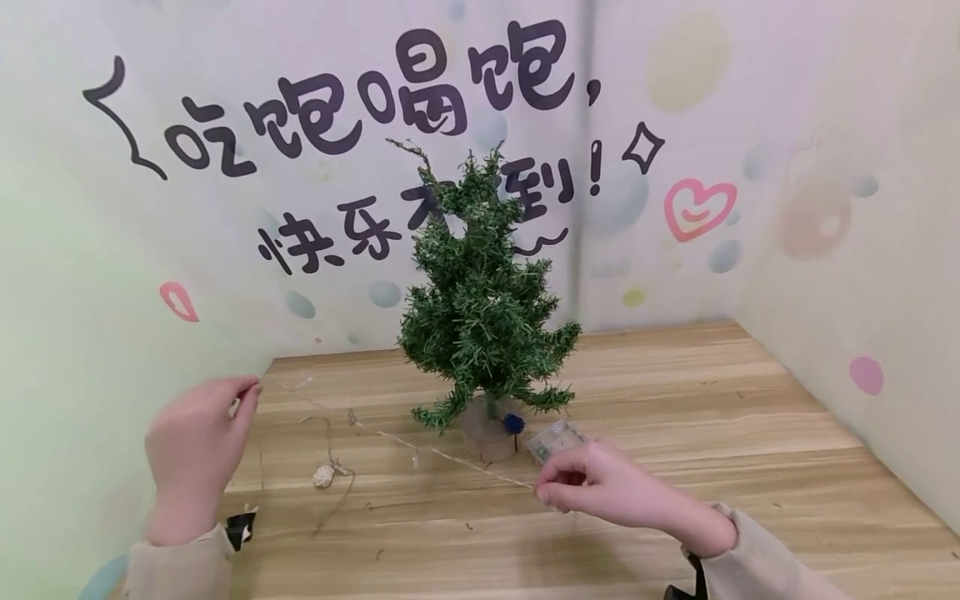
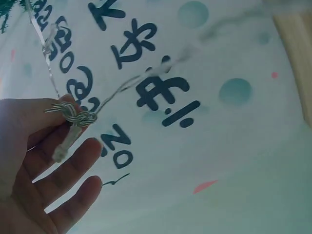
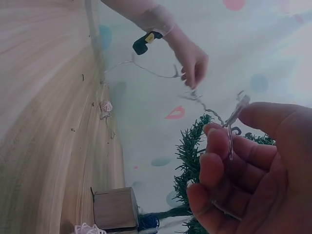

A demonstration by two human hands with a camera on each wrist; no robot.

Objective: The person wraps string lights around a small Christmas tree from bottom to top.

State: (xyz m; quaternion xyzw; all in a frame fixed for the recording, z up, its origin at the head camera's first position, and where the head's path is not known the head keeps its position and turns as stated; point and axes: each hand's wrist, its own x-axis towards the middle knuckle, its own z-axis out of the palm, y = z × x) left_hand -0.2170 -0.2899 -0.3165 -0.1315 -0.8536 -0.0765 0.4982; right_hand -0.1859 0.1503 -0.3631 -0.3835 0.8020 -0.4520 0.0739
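A thin wire string of lights [image 1: 480,467] stretches between my hands in front of the small artificial Christmas tree [image 1: 483,308]. On the left, my left hand [image 1: 197,442] pinches one part of it, raised above the table. Its twisted wire knot [image 2: 78,115] shows at the fingertips in the left wrist view, the other fingers spread loosely. Lower on the right, my right hand [image 1: 611,487] pinches another part between thumb and fingers. A clear bulb [image 3: 239,109] stands by that thumb in the right wrist view. Behind this hand lies a clear battery box [image 1: 557,440], partly covered.
The tree stands on a round wooden base [image 1: 483,429] with a dark blue piece [image 1: 513,423] on its side. A small white woven ball [image 1: 323,476] and loose wire lie on the wooden table [image 1: 420,550]. A printed wall sheet [image 1: 787,275] encloses the back and sides.
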